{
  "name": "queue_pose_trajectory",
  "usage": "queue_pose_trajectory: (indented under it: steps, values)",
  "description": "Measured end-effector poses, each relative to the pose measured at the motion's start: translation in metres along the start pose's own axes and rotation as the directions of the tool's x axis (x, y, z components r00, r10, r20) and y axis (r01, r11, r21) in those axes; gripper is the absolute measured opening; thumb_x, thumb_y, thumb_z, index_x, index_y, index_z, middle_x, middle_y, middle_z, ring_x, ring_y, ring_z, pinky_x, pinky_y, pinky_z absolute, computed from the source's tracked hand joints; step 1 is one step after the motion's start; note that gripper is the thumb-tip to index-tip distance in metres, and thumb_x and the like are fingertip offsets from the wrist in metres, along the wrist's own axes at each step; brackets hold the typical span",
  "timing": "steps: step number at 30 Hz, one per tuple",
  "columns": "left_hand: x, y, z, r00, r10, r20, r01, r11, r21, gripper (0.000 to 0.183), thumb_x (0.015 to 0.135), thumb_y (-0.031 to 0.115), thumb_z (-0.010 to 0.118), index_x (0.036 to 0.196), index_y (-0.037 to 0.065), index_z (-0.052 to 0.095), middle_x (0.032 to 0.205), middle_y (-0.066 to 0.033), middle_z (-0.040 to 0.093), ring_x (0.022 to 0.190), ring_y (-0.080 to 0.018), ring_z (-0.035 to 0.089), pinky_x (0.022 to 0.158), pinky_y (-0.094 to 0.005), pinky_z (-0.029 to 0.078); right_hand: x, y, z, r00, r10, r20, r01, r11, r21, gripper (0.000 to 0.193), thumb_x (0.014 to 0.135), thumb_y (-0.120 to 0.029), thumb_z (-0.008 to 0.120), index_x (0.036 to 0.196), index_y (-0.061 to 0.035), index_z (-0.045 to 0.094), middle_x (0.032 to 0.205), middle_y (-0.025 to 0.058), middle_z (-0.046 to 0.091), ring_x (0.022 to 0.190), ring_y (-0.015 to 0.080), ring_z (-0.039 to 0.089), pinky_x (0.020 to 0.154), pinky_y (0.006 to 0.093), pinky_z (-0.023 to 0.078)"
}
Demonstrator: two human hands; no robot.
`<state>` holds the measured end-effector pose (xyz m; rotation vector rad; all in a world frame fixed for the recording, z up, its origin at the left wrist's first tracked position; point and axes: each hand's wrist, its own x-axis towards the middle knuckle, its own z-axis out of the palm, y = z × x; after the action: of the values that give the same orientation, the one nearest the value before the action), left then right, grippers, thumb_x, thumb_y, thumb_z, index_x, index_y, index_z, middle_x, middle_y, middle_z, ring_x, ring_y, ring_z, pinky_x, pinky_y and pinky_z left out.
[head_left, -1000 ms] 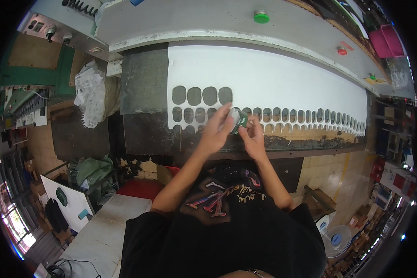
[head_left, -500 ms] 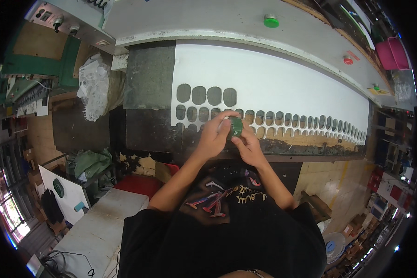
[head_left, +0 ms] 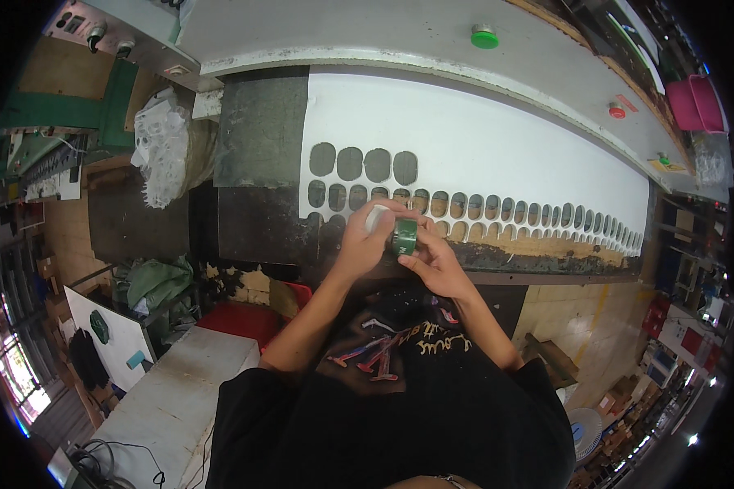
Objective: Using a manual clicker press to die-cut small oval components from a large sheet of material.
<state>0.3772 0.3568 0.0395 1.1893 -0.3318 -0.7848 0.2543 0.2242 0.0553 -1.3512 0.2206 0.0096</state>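
In front of my chest, my right hand (head_left: 439, 267) grips a small green cutting die (head_left: 405, 236), a rounded block with pale markings on its side. My left hand (head_left: 360, 244) is closed beside it, with a white cut-out piece (head_left: 375, 218) between thumb and fingers. The left fingertips reach behind the die, so their contact with it is partly hidden. Just beyond both hands lies a large white sheet (head_left: 481, 134) with rows of oval holes punched along its near side, the nearest row cut open at the edge.
A grey machine beam (head_left: 367, 41) spans the far side, carrying a green button (head_left: 484, 37) and a red button (head_left: 616, 110). At left hangs a clear bag of white scraps (head_left: 161, 147). A grey table (head_left: 171, 399) stands at lower left, a fan (head_left: 585, 432) at lower right.
The green die has shifted slightly left and down, toward my body. My left hand has drawn a little away from it, and the white piece now shows in that hand.
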Motion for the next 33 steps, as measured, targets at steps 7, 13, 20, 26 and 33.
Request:
queue_pose_trajectory:
  steps: [7, 13, 20, 26, 33]
  values:
    - [0.020, -0.018, -0.040, 0.915, -0.021, -0.403, 0.065, 0.993, 0.095, 0.013, 0.104, 0.013, 0.064, 0.112, 0.003, 0.061, 0.099, -0.0084, 0.072, 0.090, -0.0142, 0.066, 0.083, -0.0298, 0.054, 0.009, 0.001, -0.003, 0.999, 0.028, -0.037, -0.019, 0.975, 0.223, 0.055, 0.098, 0.007, 0.063, 0.150, -0.0030, 0.048, 0.131, 0.0050, 0.046, 0.132, 0.0171, 0.052, 0.102, 0.0254, 0.045]
    - [0.077, 0.022, -0.140, 0.742, 0.599, -0.301, 0.093, 0.353, 0.931, 0.021, 0.098, 0.017, 0.069, 0.113, 0.003, 0.062, 0.102, -0.0175, 0.067, 0.095, -0.0327, 0.065, 0.083, -0.0444, 0.050, 0.052, -0.025, -0.048, 0.814, -0.183, -0.552, -0.280, 0.708, -0.648, 0.043, 0.088, -0.030, 0.083, 0.110, 0.0044, 0.068, 0.091, 0.0114, 0.057, 0.071, 0.0216, 0.062, 0.063, 0.0353, 0.050]
    - [0.083, -0.002, -0.172, 0.808, 0.557, -0.189, 0.270, -0.065, 0.961, 0.063, 0.098, 0.040, 0.064, 0.150, 0.007, 0.049, 0.150, -0.0324, 0.044, 0.144, -0.0512, 0.033, 0.116, -0.0695, 0.016, 0.079, 0.000, -0.073, 0.807, -0.096, -0.583, -0.447, 0.546, -0.708, 0.095, 0.074, -0.043, 0.092, 0.143, 0.0021, 0.046, 0.119, 0.0231, 0.066, 0.096, 0.0388, 0.068, 0.085, 0.0486, 0.054]
    - [0.069, 0.021, -0.102, 0.816, 0.556, -0.158, 0.104, 0.128, 0.986, 0.064, 0.098, 0.035, 0.064, 0.151, 0.004, 0.046, 0.151, -0.0287, 0.047, 0.144, -0.0475, 0.038, 0.118, -0.0630, 0.022, 0.069, 0.022, -0.117, 0.928, -0.327, -0.176, 0.012, 0.500, -0.866, 0.091, 0.072, -0.027, 0.093, 0.151, -0.0086, 0.051, 0.135, 0.0139, 0.064, 0.134, 0.0326, 0.049, 0.112, 0.0485, 0.030]
    - [0.042, -0.048, 0.006, 0.967, 0.194, 0.163, -0.242, 0.519, 0.820, 0.071, 0.091, 0.029, 0.073, 0.150, 0.000, 0.045, 0.143, -0.0221, 0.059, 0.143, -0.0369, 0.047, 0.122, -0.0572, 0.023, 0.072, 0.030, -0.108, 0.922, -0.316, -0.225, -0.033, 0.516, -0.856, 0.083, 0.070, -0.025, 0.092, 0.145, -0.0136, 0.059, 0.133, 0.0107, 0.065, 0.130, 0.0282, 0.053, 0.110, 0.0437, 0.029]
